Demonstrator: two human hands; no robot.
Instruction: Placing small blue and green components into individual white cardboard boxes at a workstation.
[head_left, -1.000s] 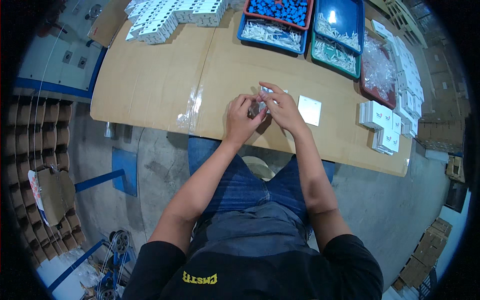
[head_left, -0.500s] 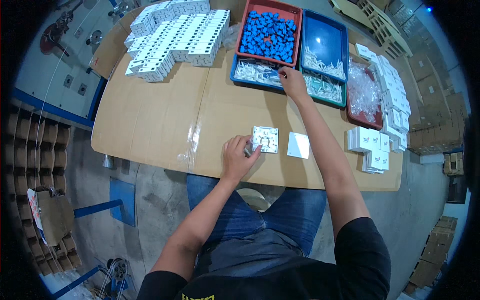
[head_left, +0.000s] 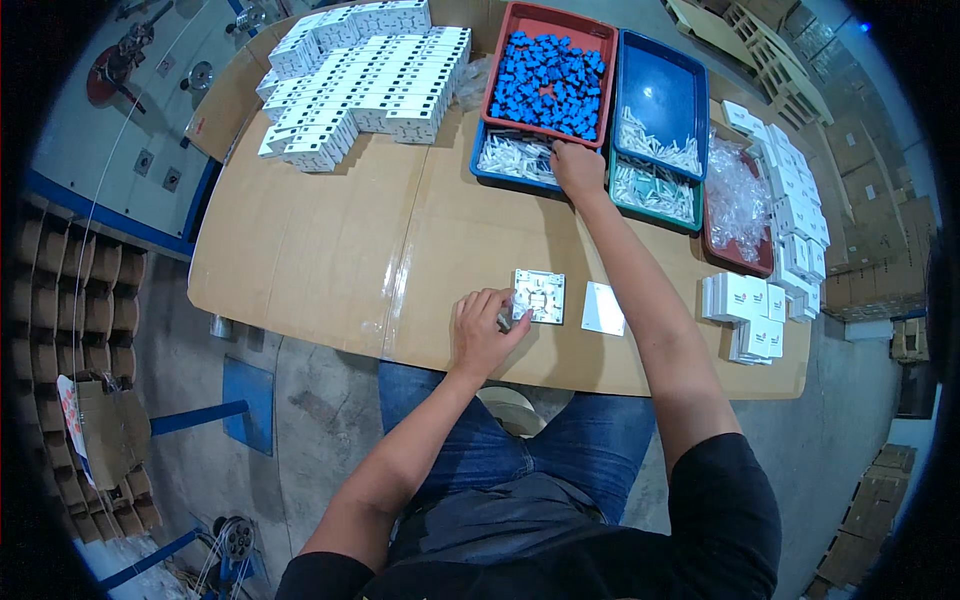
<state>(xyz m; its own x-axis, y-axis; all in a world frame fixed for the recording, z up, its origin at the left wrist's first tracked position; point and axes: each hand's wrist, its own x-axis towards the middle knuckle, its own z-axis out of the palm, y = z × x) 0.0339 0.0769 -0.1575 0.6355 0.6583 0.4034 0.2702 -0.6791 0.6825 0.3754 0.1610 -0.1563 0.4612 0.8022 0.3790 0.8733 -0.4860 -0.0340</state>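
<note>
My left hand (head_left: 483, 330) rests at the near edge of the table, its fingertips gripping the left edge of a white square plate (head_left: 540, 296) that lies flat with its moulded inside up. My right hand (head_left: 577, 167) is stretched far across the table, fingers down in a shallow blue tray of small white parts (head_left: 512, 157). Its fingertips are hidden among the parts. A plain white cover plate (head_left: 603, 308) lies just right of the square plate, touched by neither hand.
A red tray of small blue parts (head_left: 551, 72) sits behind the right hand, with a blue tray (head_left: 660, 95) and a teal tray (head_left: 652, 190) beside it. Stacked white boxes (head_left: 360, 70) fill the far left; more white boxes (head_left: 748, 312) and clear bags (head_left: 735, 200) line the right edge.
A second ago both hands met at the square plate. My right hand has since left it and reached out to the trays; my left hand stays on the plate.
</note>
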